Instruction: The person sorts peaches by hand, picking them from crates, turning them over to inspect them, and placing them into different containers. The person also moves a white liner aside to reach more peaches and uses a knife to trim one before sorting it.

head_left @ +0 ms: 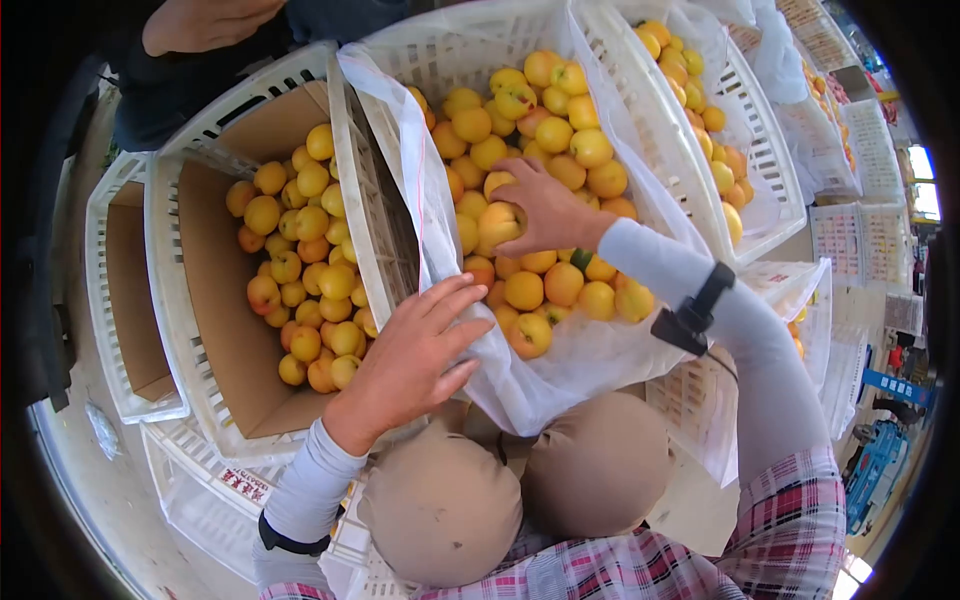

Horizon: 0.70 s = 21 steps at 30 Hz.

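Note:
My right hand (553, 208) reaches into the middle crate, its fingers curled round a yellow-orange apricot (497, 226). Around it lie several more apricots (524, 290), some with a red blush and one beside a green leaf. A white plastic liner (520, 380) covers the inside of this crate and folds over its edge. My left hand (410, 350) rests on the liner at the crate's near left side, fingers stretched out and thumb apart. To its left stands a white crate (350, 200) lined with cardboard (215, 330), holding more apricots (312, 250).
Another lined crate of apricots (745, 120) stands to the right, with stacked white crates (845, 240) beyond. A narrow cardboard-lined crate (125, 300) is at far left. Another person's hand (205, 22) shows at top left. My knees (440, 500) are close below the crates.

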Each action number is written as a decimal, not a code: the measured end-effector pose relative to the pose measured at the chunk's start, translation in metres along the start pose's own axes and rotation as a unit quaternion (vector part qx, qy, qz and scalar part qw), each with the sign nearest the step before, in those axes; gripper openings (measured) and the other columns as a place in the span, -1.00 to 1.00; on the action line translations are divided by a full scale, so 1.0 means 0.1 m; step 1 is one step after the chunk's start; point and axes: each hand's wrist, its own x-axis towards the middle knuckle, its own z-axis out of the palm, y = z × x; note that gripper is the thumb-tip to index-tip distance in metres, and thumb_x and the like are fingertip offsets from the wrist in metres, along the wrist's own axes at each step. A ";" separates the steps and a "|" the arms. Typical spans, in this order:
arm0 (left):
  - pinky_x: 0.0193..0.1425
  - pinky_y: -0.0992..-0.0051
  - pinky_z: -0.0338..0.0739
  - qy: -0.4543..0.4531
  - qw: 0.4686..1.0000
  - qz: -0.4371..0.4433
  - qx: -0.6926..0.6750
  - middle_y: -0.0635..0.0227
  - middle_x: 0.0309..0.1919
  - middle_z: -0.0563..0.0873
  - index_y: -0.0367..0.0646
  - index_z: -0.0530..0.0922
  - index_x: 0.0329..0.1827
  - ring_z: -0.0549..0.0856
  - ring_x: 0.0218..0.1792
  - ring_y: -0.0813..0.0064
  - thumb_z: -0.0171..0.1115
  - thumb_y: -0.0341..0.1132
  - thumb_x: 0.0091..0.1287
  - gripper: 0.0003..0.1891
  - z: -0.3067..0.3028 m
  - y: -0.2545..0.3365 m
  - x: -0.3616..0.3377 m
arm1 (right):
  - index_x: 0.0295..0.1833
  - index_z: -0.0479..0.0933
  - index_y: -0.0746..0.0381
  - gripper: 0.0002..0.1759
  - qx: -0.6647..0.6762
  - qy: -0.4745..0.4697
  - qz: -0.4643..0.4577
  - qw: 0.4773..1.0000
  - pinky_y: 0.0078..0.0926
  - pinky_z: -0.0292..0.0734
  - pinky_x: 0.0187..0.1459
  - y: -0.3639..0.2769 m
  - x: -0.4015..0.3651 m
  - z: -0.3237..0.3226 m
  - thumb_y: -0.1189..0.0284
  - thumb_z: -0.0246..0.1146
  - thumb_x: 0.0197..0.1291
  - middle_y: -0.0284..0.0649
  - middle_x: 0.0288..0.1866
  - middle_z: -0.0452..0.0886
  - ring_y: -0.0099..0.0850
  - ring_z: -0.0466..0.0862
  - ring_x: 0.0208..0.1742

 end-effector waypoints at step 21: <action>0.33 0.47 0.36 0.264 0.737 -0.113 -0.612 0.35 0.23 0.41 -0.16 0.16 0.42 0.44 0.24 0.50 0.27 -0.54 0.22 -0.30 -0.20 0.11 0.25 | 0.29 0.30 0.11 -0.46 0.707 0.080 0.197 0.674 -0.20 0.42 0.24 -1.07 -0.16 -0.81 0.09 0.15 0.31 -0.24 0.14 0.49 -0.27 0.48 0.23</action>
